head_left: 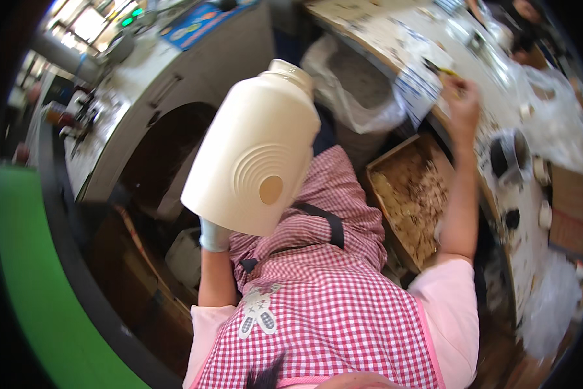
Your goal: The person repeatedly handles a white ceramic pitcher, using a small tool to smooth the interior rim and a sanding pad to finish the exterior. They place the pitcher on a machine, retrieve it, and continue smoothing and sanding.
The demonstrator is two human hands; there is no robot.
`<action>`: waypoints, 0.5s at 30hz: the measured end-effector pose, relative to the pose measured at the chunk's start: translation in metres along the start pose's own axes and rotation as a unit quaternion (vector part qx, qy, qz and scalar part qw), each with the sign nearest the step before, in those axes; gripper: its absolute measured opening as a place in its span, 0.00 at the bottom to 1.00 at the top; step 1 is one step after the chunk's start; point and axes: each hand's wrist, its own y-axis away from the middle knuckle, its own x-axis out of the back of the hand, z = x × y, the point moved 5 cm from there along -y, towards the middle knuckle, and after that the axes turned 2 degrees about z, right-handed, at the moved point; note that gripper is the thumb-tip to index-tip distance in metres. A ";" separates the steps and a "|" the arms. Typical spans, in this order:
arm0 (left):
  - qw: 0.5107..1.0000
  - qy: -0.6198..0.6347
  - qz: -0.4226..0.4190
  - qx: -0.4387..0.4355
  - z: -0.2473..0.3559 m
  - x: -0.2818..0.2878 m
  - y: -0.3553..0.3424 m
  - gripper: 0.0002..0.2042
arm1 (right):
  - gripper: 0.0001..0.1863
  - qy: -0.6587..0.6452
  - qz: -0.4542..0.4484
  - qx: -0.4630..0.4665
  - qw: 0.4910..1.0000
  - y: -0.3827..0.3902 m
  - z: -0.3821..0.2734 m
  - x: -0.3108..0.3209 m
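A large cream plastic jug [249,142] with a short neck, ribbed rings and a round tan spot is held tilted above my lap. My left hand [214,236], in a pale glove, supports it from the near end; its fingers are hidden by the jug. Over the edge of the right-hand table my bare right hand [460,97] is closed round a small hand tool [442,69] with yellow and black parts. Its exact kind is too blurred to tell. Beside that hand lies a blue-and-white printed sheet [416,91].
Below the table [362,26] stands a wooden box [387,223] of cream scraps. A bin with a white liner [324,71] is beyond my knees. Clear plastic bags [554,123] and a dark cup [508,153] sit at right; a white cabinet [168,84] stands at left.
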 end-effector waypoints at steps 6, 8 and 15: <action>0.953 0.121 0.265 0.085 0.015 0.154 0.000 0.19 | 0.31 0.485 -0.241 -0.067 0.838 -0.029 0.248 0.064; 0.911 0.102 0.393 0.076 0.028 0.198 0.002 0.21 | 0.36 0.525 -0.206 -0.023 0.825 -0.010 0.221 0.052; 0.860 -0.079 0.496 -0.084 0.046 0.410 -0.128 0.27 | 0.13 0.001 -0.256 0.037 0.966 0.103 -0.094 -0.103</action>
